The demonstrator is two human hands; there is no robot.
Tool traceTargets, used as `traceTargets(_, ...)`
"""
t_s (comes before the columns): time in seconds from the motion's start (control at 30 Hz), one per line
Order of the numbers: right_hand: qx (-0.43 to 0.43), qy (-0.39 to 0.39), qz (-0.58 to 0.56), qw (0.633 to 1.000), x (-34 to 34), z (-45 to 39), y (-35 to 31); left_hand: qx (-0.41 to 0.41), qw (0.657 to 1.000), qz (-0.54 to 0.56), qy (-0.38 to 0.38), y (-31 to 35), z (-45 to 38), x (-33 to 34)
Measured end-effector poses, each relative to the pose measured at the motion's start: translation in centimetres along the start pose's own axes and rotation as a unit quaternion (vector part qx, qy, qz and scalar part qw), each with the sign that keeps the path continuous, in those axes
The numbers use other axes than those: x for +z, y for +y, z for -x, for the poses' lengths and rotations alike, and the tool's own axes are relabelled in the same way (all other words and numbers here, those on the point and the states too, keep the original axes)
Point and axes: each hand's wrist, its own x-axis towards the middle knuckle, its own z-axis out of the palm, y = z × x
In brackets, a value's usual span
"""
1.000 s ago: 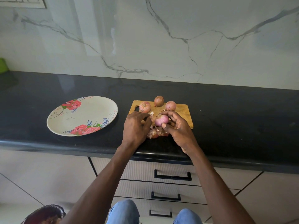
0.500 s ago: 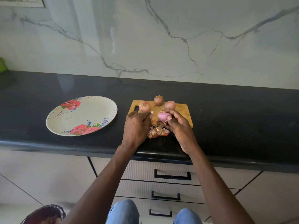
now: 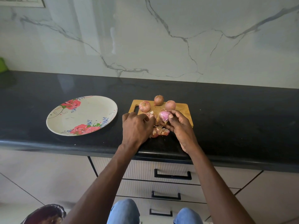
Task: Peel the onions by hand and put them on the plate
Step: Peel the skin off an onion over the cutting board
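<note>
On the black stone countertop (image 3: 226, 110): one wooden cutting board (image 3: 181, 109), bearing three unpeeled reddish-brown onions (image 3: 144, 106), (image 3: 158, 100), (image 3: 170, 105) along its far edge.

Item in hand: one pale pink, nearly peeled onion (image 3: 163, 116), grasped by the right hand (image 3: 181, 128) over the board's near side, thumb pressed on its flank.

Left hand (image 3: 136, 126): fingers curled beside a strip of skin (image 3: 149, 114); whether it pinches it cannot be told. A second ago this hand worked at the onion itself; it has since drawn leftward, a layer apparently stripped.

Loose papery skins (image 3: 160, 132): heaped at the board's near edge.

Round floral-printed plate (image 3: 64, 122): left of the board, holding no onion. Judgement: first onion near ready for transfer.
</note>
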Motion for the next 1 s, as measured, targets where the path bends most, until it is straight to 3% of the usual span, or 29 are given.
traceTargets(0.17,0.006,-0.003,-0.014,1.000,-0.16,-0.14,0.34,0.094,0.995,0.012,0.008,-0.19,0.39,0.13)
traceTargets(0.47,-0.013,0.002,0.062,0.998,0.15,-0.03,0.12,0.200,0.976,0.047,0.065,-0.34,0.42,0.12)
traceTargets(0.73,-0.030,0.012,0.118,0.992,0.15,0.10,0.13,0.243,0.964,0.012,0.104,-0.34,0.57,0.36)
traceTargets(1.0,-0.054,-0.006,0.163,0.985,0.14,0.30,0.09,0.243,0.965,-0.015,0.094,0.03,0.67,0.27)
